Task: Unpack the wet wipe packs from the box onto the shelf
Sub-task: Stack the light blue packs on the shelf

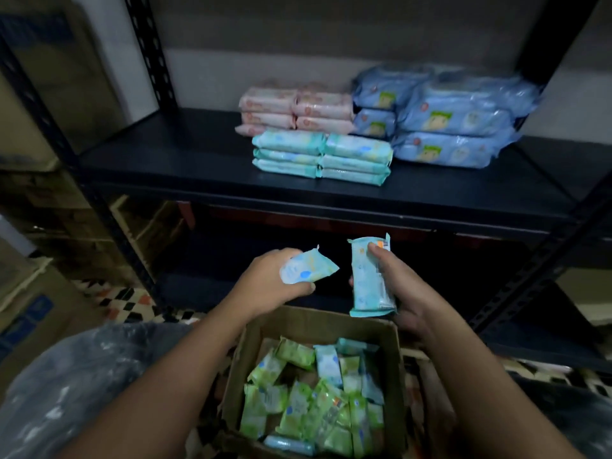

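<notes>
Wet wipe packs in pale teal wrappers fill both hands above the open cardboard box (395,366): the left hand (275,286) grips one (306,268) tilted, the right hand (402,289) holds another (369,276) upright, below the black metal shelf (185,160).

No words, brands or numbers can be read anywhere. The large blue packs (453,117) on the shelf (198,167) carry a green square picture label and a small round red mark, too blurred to read. The pack (369,276) in the right hand (402,293) bears an orange patch, its print illegible.
</notes>
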